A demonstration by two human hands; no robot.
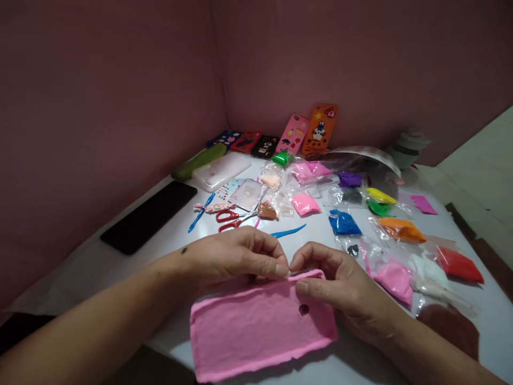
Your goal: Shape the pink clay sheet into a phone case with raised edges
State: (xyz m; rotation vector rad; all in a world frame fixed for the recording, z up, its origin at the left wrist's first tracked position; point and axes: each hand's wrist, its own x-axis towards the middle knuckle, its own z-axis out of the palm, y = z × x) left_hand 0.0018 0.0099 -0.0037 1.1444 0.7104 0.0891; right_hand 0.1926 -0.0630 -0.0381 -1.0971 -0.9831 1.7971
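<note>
A flat, rectangular pink clay-covered case (256,331), with raised edges and one dark hole near its right end, is held up at the front of the table. My left hand (248,254) pinches the case's far edge near the middle, thumb and fingers pressed together. Just to the right, my right hand (336,278) grips the same edge, its thumb on the pink face above the hole and its fingers curled behind. The two hands' fingertips nearly touch. Whatever lies behind the case's far edge is hidden.
Bagged clay, including blue (343,222), orange (403,230) and red (460,264), covers the right side. Red scissors (228,219) and a blue tool (201,212) lie beyond my left hand. A black phone (150,215) is at left; decorated cases (320,130) stand by the wall.
</note>
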